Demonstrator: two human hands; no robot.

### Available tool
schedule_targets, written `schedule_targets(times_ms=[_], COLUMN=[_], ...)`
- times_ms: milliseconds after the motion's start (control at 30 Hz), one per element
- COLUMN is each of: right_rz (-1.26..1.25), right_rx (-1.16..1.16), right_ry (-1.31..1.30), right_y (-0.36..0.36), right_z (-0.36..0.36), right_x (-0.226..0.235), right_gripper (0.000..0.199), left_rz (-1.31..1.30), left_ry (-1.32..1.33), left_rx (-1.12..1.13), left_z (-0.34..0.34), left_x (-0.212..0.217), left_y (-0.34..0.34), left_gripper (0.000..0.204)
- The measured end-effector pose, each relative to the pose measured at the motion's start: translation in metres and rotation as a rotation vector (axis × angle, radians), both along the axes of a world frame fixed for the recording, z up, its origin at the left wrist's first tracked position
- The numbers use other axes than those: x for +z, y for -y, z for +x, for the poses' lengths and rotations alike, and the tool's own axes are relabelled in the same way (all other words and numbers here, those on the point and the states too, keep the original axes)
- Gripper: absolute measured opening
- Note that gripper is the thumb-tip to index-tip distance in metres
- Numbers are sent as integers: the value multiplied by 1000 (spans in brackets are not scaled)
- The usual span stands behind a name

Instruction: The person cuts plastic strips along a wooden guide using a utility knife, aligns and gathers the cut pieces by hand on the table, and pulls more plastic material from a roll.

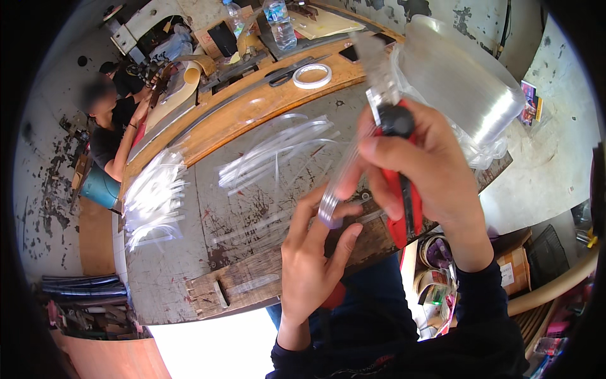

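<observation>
While the right hand [420,151] grips a red-handled tool [396,218] and seems to pinch clear strips [339,180] above the counter [161,271], the left hand [310,262], loosely curled at their lower ends, grip unclear, would best square those ends without bending them.

Left hand [315,259] lower, fingers bent upward, thumb apart; right hand [420,164] higher, fingers curled in grip, slightly blurred; wrists [293,333] bare, forearms [483,300] dark-sleeved.
</observation>
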State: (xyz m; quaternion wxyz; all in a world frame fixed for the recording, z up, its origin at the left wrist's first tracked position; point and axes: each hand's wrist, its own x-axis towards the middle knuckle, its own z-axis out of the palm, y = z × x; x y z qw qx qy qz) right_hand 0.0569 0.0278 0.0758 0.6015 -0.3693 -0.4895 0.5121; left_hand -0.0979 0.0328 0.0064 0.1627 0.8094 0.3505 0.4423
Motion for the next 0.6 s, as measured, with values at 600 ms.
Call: schedule_targets(times_ms=[600], right_rz=[-119], right_rx=[-1164], right_ry=[1177], right_y=[54], right_z=[86], right_x=[-39], right_gripper=[18], left_rz=[-17], left_ry=[-176], left_rx=[-138], left_z=[21], left_x=[-14], left_y=[4], left_gripper=[29])
